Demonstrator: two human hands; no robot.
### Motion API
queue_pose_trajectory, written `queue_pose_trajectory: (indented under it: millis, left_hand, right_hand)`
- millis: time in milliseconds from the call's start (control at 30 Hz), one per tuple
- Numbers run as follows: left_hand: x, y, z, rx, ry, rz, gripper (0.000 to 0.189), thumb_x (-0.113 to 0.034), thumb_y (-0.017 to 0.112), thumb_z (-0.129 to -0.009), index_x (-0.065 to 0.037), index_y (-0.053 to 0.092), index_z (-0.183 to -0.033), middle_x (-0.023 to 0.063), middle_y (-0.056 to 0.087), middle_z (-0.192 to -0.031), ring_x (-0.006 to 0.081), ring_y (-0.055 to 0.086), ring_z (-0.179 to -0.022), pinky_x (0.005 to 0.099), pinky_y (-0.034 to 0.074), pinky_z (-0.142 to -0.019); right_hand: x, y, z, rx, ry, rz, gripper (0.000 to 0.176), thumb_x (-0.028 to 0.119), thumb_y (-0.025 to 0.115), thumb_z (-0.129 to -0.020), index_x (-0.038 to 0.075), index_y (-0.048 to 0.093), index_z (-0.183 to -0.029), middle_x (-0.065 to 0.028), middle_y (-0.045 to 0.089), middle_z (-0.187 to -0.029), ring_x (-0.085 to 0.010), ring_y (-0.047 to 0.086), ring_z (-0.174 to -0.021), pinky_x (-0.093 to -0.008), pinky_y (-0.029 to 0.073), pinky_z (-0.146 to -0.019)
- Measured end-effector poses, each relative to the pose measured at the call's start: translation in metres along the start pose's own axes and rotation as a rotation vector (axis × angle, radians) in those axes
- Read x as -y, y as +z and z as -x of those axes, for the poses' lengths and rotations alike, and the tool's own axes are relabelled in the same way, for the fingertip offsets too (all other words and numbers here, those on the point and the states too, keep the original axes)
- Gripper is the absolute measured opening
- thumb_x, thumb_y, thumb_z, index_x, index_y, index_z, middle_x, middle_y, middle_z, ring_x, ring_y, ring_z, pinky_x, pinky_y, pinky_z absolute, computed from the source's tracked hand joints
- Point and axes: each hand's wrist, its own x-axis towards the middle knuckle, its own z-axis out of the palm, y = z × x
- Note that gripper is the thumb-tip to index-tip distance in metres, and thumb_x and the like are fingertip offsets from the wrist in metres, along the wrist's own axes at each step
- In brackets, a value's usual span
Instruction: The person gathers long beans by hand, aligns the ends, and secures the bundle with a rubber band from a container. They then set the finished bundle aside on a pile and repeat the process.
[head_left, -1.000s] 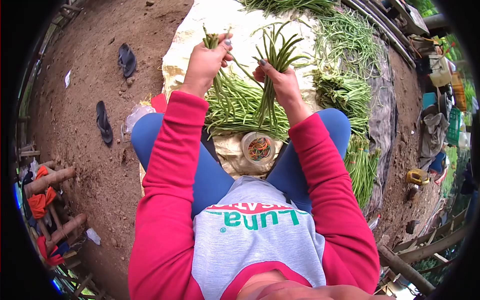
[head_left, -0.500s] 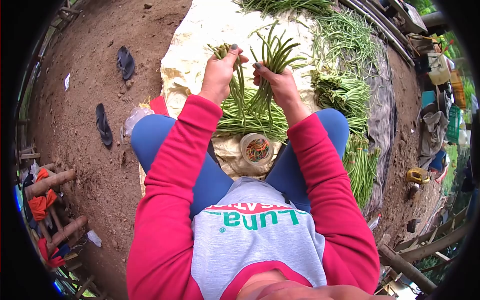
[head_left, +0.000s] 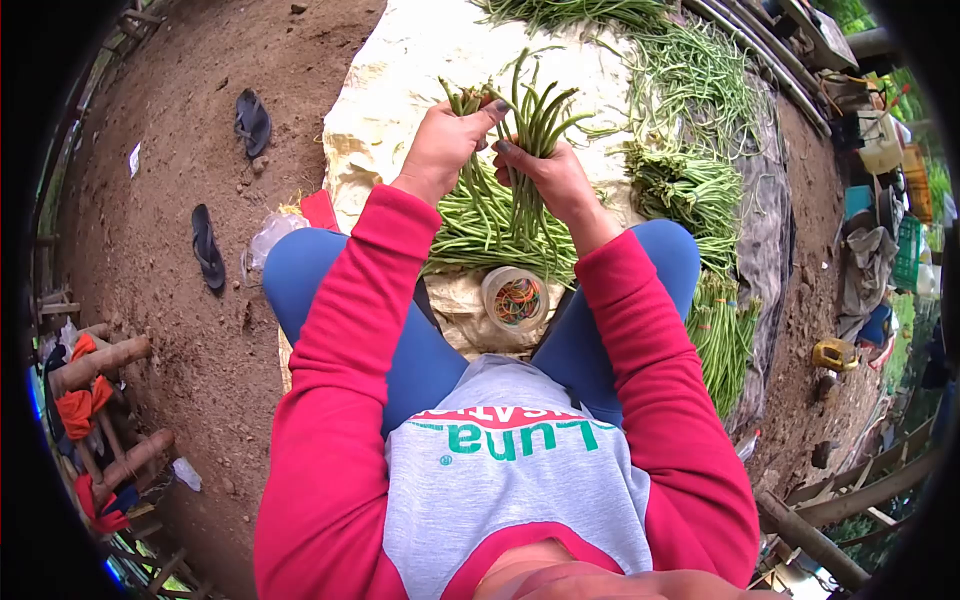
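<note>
- Rubber bands sit in the little round tub (head_left: 517, 298) between my knees, closest to me and within reach of either hand.
- Just past it, the loose pile of long beans (head_left: 470, 228) lies across the pale sack (head_left: 385, 90), and the tails of what I'm holding hang down into it.
- My left hand (head_left: 440, 150) is clenched round a small clutch of beans (head_left: 463, 100), thumb and forefinger pinching just under the stem ends, which poke upward.
- My right hand (head_left: 555, 178) is closed round the bigger bunch (head_left: 540, 100), its tips fanning up and out. The two hands touch, so the two lots meet side by side above the pile.
- To do this well, I'd say: lay the clutch flat against the bunch, stem ends level, with the right grip firm just below the tips so no pod slides out.
- Those fanned tips look uneven to me. Squeezing too hard could snap a pod, so I'd go snug, not crushing.
- Farther off on my right, the heaped beans (head_left: 690, 185) lie on the sack, with more strewn beyond.
</note>
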Motion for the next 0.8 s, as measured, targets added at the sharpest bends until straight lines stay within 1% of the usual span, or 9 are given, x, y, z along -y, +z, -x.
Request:
queue_pose_trajectory:
  millis: [33,133,167,233,267,400,500,667,800]
  left_hand:
    - [0.000,0.000,0.000,-0.002,-0.001,0.002,0.025,-0.025,0.073,-0.085,-0.004,0.070,-0.097,-0.0017,0.066,-0.081,0.0075,0.051,-0.064,0.0231,0.042,-0.061]
    - [-0.003,-0.005,-0.004,-0.058,-0.023,0.125,0.034,-0.030,0.063,-0.092,-0.002,0.064,-0.111,0.0108,0.068,-0.104,0.0175,0.062,-0.099,0.0317,0.050,-0.081]
    - [-0.005,-0.008,-0.005,-0.022,-0.057,0.287,0.031,-0.026,0.061,-0.094,-0.002,0.062,-0.113,0.0096,0.067,-0.097,0.0193,0.063,-0.092,0.0346,0.053,-0.081]
    - [-0.009,-0.011,-0.007,-0.129,-0.084,0.357,0.023,-0.024,0.064,-0.092,-0.002,0.065,-0.098,0.0045,0.064,-0.078,0.0168,0.061,-0.067,0.0335,0.054,-0.065]
    - [-0.011,-0.013,-0.009,-0.091,-0.121,0.322,0.016,-0.019,0.067,-0.090,-0.003,0.065,-0.091,0.0007,0.058,-0.069,0.0129,0.055,-0.058,0.0297,0.052,-0.058]
    - [-0.006,-0.002,0.000,0.022,-0.024,0.064,0.015,-0.011,0.077,-0.080,-0.004,0.067,-0.089,-0.0016,0.059,-0.069,0.0076,0.051,-0.057,0.0241,0.045,-0.054]
    - [-0.007,0.004,0.004,0.042,0.080,-0.016,0.020,-0.012,0.079,-0.077,-0.005,0.067,-0.091,-0.0005,0.063,-0.072,0.0062,0.053,-0.059,0.0229,0.044,-0.054]
    - [-0.004,0.002,0.001,-0.001,-0.013,-0.118,0.026,-0.020,0.080,-0.078,-0.004,0.066,-0.093,0.0005,0.064,-0.072,0.0071,0.053,-0.058,0.0226,0.043,-0.052]
    - [0.002,-0.019,-0.013,-0.049,0.001,0.111,0.028,-0.025,0.073,-0.085,-0.006,0.062,-0.103,0.0017,0.066,-0.088,0.0096,0.055,-0.067,0.0256,0.047,-0.058]
  right_hand:
    - [0.000,0.000,0.000,0.001,0.003,0.001,0.023,0.019,0.068,-0.089,-0.001,0.065,-0.100,-0.0057,0.066,-0.083,-0.0132,0.063,-0.071,-0.0261,0.053,-0.065]
    - [0.002,0.000,-0.001,-0.044,0.015,-0.016,0.025,0.022,0.066,-0.091,-0.001,0.065,-0.101,-0.0053,0.066,-0.083,-0.0129,0.064,-0.073,-0.0265,0.052,-0.066]
    - [0.001,-0.001,-0.002,-0.045,0.015,-0.017,0.025,0.022,0.066,-0.091,-0.001,0.065,-0.101,-0.0053,0.066,-0.083,-0.0129,0.064,-0.073,-0.0265,0.052,-0.066]
    - [-0.002,-0.002,-0.003,-0.066,-0.018,-0.010,0.024,0.022,0.067,-0.090,0.000,0.065,-0.100,-0.0057,0.066,-0.082,-0.0125,0.063,-0.072,-0.0261,0.051,-0.064]
    - [-0.001,-0.003,-0.002,-0.014,-0.019,0.023,0.022,0.022,0.067,-0.090,0.001,0.066,-0.097,-0.0033,0.064,-0.077,-0.0100,0.060,-0.066,-0.0250,0.049,-0.058]
    - [0.000,0.003,0.002,-0.057,0.040,0.140,0.020,0.025,0.069,-0.088,0.005,0.066,-0.085,0.0042,0.054,-0.064,-0.0042,0.048,-0.054,-0.0223,0.038,-0.048]
    - [0.001,0.002,0.003,-0.074,0.055,0.198,0.020,0.024,0.069,-0.088,0.005,0.066,-0.084,0.0042,0.054,-0.064,-0.0043,0.046,-0.053,-0.0226,0.037,-0.048]
    - [0.002,0.003,0.004,-0.051,0.027,0.245,0.020,0.024,0.069,-0.089,0.005,0.066,-0.083,0.0044,0.054,-0.064,-0.0043,0.046,-0.053,-0.0233,0.037,-0.047]
    - [0.007,0.005,0.006,-0.065,0.036,0.203,0.023,0.025,0.068,-0.089,0.004,0.065,-0.080,0.0039,0.054,-0.063,-0.0048,0.047,-0.053,-0.0233,0.038,-0.048]
